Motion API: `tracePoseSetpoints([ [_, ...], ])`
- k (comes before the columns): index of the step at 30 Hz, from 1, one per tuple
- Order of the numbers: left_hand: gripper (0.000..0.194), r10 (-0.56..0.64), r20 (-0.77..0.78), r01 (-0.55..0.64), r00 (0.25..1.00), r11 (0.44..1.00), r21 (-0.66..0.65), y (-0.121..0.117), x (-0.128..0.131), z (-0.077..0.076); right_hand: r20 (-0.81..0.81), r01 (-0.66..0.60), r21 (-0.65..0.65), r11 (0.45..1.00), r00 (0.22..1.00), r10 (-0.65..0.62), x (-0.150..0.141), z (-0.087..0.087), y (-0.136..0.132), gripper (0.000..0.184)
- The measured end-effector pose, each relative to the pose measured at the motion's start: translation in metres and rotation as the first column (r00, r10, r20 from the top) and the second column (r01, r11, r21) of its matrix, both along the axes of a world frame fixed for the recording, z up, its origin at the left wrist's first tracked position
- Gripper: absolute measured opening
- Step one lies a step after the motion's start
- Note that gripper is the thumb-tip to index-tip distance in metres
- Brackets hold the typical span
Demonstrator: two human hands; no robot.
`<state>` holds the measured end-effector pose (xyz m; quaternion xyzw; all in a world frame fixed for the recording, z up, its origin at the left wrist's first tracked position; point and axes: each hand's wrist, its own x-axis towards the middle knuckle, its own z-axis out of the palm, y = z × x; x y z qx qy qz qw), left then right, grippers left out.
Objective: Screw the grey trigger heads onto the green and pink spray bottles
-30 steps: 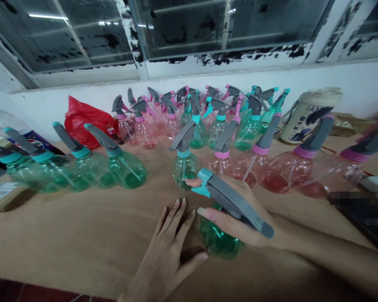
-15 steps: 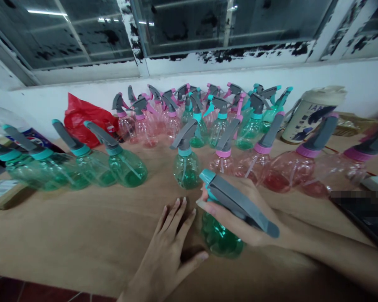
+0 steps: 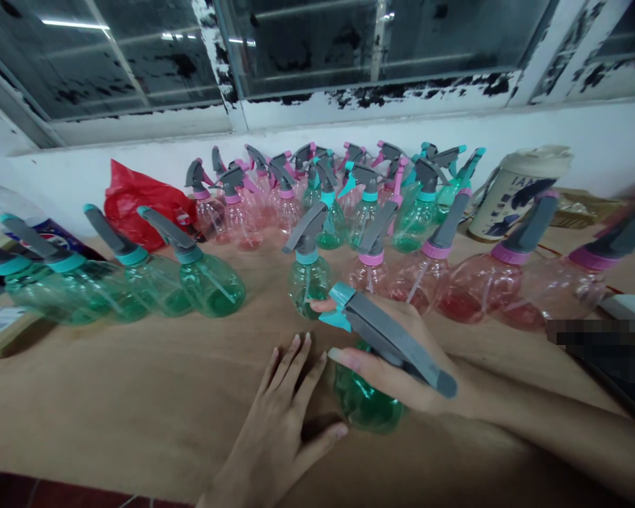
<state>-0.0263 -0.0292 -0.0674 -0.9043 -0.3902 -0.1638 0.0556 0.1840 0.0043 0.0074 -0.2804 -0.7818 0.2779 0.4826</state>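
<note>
My right hand (image 3: 396, 360) is wrapped round the neck of a green spray bottle (image 3: 367, 402) with a grey and teal trigger head (image 3: 389, 339); the index finger lies by the teal trigger. The bottle stands on the brown table (image 3: 111, 402) just in front of me. My left hand (image 3: 283, 416) lies flat on the table beside the bottle's left side, fingers spread, holding nothing.
Rows of green (image 3: 212, 282) and pink spray bottles (image 3: 470, 289) stand across the table, with a cluster (image 3: 339, 190) at the back by the white wall. A red bag (image 3: 137, 201) lies at the back left, a cream jar (image 3: 513, 190) at the back right, a cardboard box (image 3: 0, 328) at far left.
My right index finger squeezed the trigger in half a second ago and has released it again. The left hand has stayed flat on the table.
</note>
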Motion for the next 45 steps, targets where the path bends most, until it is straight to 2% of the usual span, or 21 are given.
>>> tracePoseSetpoints([
  [11,0.080,0.002,-0.042,-0.003,0.999,1.000,-0.004,0.0006,-0.0002,-0.0003,0.001,0.003,-0.041,0.999,1.000,-0.003,0.0006,0.0006,-0.0009,0.036],
  [27,0.081,0.014,-0.003,-0.014,1.000,0.999,-0.041,0.0000,0.0006,0.0032,-0.012,-0.013,-0.056,0.998,1.000,0.012,0.0003,-0.0016,-0.0012,0.038],
  [33,0.083,0.008,0.030,-0.006,1.000,0.999,-0.052,0.0004,-0.0001,0.0014,-0.015,0.009,-0.055,0.998,1.000,-0.010,-0.0008,0.0029,-0.0017,0.024],
  [37,0.081,-0.002,-0.003,0.002,1.000,1.000,-0.029,0.0003,-0.0013,0.0019,-0.017,-0.015,-0.047,0.999,1.000,0.014,-0.0017,0.0067,-0.0018,0.011],
  [40,0.081,0.003,-0.029,-0.004,1.000,1.000,-0.030,0.0001,-0.0017,0.0019,-0.014,0.014,-0.043,0.999,1.000,-0.014,-0.0024,0.0057,-0.0020,0.004],
  [45,0.077,0.010,-0.017,-0.011,1.000,0.999,-0.036,0.0002,-0.0007,0.0015,-0.019,0.015,-0.017,1.000,1.000,-0.015,-0.0022,0.0026,-0.0017,0.010],
])
